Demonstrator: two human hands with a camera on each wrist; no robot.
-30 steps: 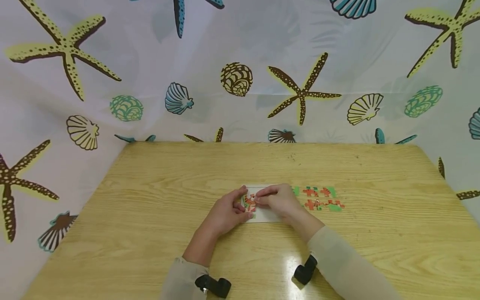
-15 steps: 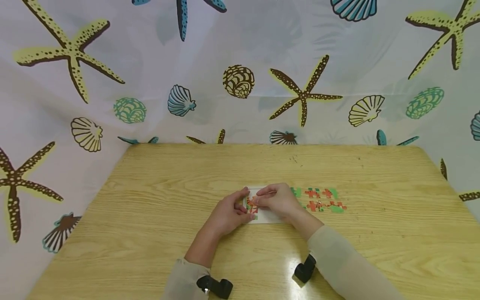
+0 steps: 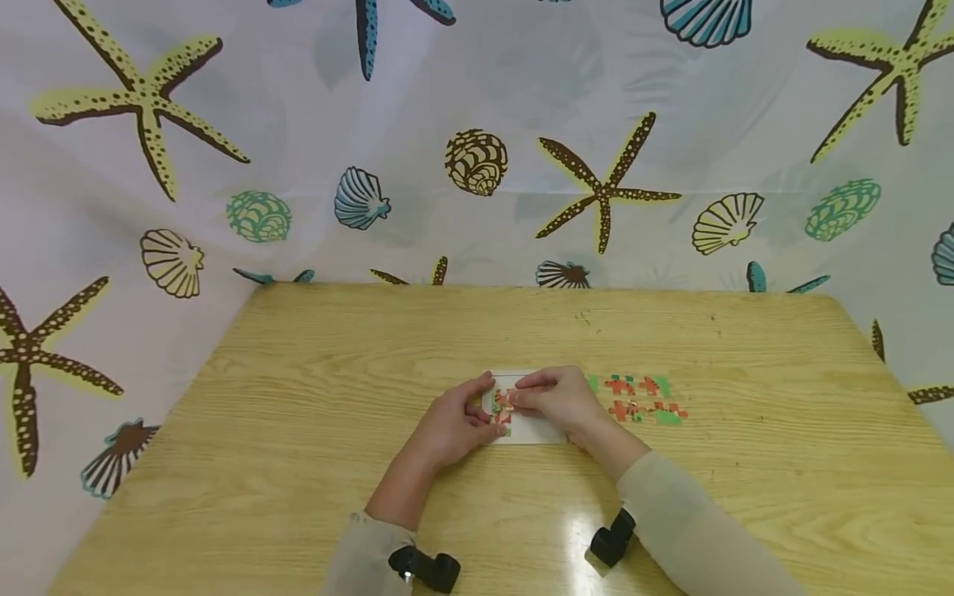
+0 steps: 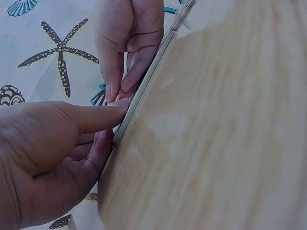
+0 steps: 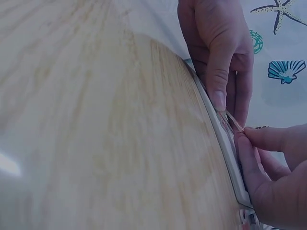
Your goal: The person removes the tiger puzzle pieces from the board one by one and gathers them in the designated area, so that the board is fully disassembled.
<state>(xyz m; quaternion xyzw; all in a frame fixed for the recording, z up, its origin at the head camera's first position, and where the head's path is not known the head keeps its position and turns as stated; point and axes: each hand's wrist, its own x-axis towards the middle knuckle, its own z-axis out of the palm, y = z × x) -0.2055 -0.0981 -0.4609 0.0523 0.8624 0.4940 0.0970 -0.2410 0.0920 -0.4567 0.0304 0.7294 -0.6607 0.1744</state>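
A thin white puzzle board [image 3: 538,430] lies on the table, with a few orange and green puzzle pieces [image 3: 503,420] at its left end. My left hand [image 3: 450,424] grips that end, thumb at the near edge and index finger at the far edge. Over the board, my right hand [image 3: 562,403] pinches a small orange puzzle piece [image 3: 504,399] between thumb and fingertips. The right wrist view has this piece [image 5: 234,121] tilted, one edge raised off the board, close to the left thumb. The fingers hide part of its picture.
Several loose jigsaw pieces [image 3: 626,410] in orange and green lie in two rows right of the board, partly behind the right hand. The wooden table [image 3: 335,348] meets a white cloth [image 3: 402,132] printed with shells and starfish at its back and sides.
My right hand has shifted slightly to the right, and the pinched piece with it. The left hand keeps its grip on the board's left end. The head view has tipped a little.
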